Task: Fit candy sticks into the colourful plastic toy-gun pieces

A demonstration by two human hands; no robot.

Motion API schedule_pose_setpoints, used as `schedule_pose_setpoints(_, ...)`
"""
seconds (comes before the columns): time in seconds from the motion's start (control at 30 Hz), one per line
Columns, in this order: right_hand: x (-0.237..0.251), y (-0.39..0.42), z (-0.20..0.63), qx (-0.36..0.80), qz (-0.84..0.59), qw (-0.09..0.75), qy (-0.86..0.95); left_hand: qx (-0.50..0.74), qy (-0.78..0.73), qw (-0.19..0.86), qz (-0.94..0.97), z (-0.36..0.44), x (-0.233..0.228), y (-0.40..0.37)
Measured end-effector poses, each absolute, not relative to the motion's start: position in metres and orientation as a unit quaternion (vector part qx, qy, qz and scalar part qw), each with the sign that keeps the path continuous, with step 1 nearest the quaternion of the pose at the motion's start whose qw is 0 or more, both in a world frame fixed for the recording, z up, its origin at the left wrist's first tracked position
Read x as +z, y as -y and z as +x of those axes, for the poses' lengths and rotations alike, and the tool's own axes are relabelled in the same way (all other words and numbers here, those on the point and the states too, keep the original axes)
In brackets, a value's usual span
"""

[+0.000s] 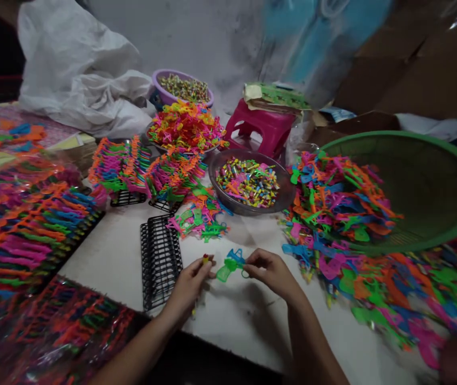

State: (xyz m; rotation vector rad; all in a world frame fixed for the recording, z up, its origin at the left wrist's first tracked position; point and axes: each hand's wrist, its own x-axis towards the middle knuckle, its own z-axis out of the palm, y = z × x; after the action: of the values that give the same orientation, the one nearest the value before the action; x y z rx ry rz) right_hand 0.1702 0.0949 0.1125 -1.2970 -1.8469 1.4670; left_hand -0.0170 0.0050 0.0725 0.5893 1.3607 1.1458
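Over the white tabletop (pixel 228 315), my right hand (pixel 266 270) pinches a small plastic toy gun (pixel 228 266), green at the grip with a blue part along its top. Facing it, my left hand (pixel 190 280) is closed with thumb and fingertips around a small yellow piece with a red tip (pixel 206 259). The two hands are a short gap apart. Just left of my left hand lies a black wire rack (pixel 160 262). A small heap of coloured plastic parts (pixel 204 219) lies beyond my hands.
A brown bowl (pixel 214 187) holds many small coloured pieces. Toy parts (pixel 340 198) spill from a large green basket (pixel 432 246) on the right. Filled racks (pixel 44 230) stand left. A pink stool (pixel 260 125) and a purple basin (pixel 208 101) stand at the back.
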Motion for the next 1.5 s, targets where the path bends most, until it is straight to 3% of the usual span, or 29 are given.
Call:
schedule_pose_setpoints(0.1,0.110,-0.086,0.168,0.592,-0.460,0.295,0.592,0.474,-0.527,0.648,0.278,0.002,0.075,-0.010)
schedule_pose_setpoints(0.23,0.086,-0.064,0.140,0.673,-0.419,0.434,0.428,0.513,-0.519,0.638,0.244,0.010,0.080,-0.010)
schedule_pose_setpoints(0.33,0.075,-0.046,0.118,0.689,-0.418,0.430,0.407,0.523,-0.528,0.624,0.243,0.007,0.083,-0.008)
schedule_pose_setpoints(0.47,0.085,-0.045,0.114,0.593,-0.489,0.455,0.449,0.517,-0.540,0.598,0.290,0.003,0.081,-0.006)
schedule_pose_setpoints(0.77,0.089,-0.048,0.127,0.524,-0.501,0.411,0.553,0.459,-0.627,0.448,0.442,0.008,0.074,-0.002)
schedule_pose_setpoints(1.07,0.089,-0.045,0.125,0.532,-0.501,0.408,0.547,0.461,-0.637,0.432,0.442,0.004,0.073,-0.002)
schedule_pose_setpoints(1.4,0.077,-0.038,0.129,0.540,-0.519,0.446,0.490,0.404,-0.556,0.416,0.596,0.013,0.085,0.004)
schedule_pose_setpoints(1.5,0.077,-0.046,0.139,0.556,-0.512,0.424,0.499,0.371,-0.475,0.458,0.654,0.027,0.088,0.013)
